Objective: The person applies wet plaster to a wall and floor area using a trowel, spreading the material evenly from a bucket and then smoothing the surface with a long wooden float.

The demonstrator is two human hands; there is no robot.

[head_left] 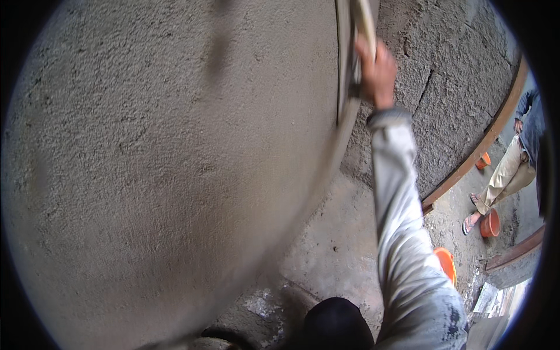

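My right hand (379, 73) is raised at the upper middle, at the corner edge of a grey plastered wall (175, 116). Its fingers close around a pale, long wooden piece (365, 23) that runs up out of the picture; its exact kind does not show. Right beside it, a straight grey strip (344, 64) lies along the wall's edge. A worn whitish sleeve (402, 210) with dark smears covers my right arm. My left hand is out of sight.
A rougher plastered wall (443, 76) bordered by a brown frame (484, 143) stands to the right. Beyond it a person (510, 169) in sandals stands near an orange bucket (490, 223). Another orange bucket (445, 263) is by my arm, on the concrete floor (338, 233).
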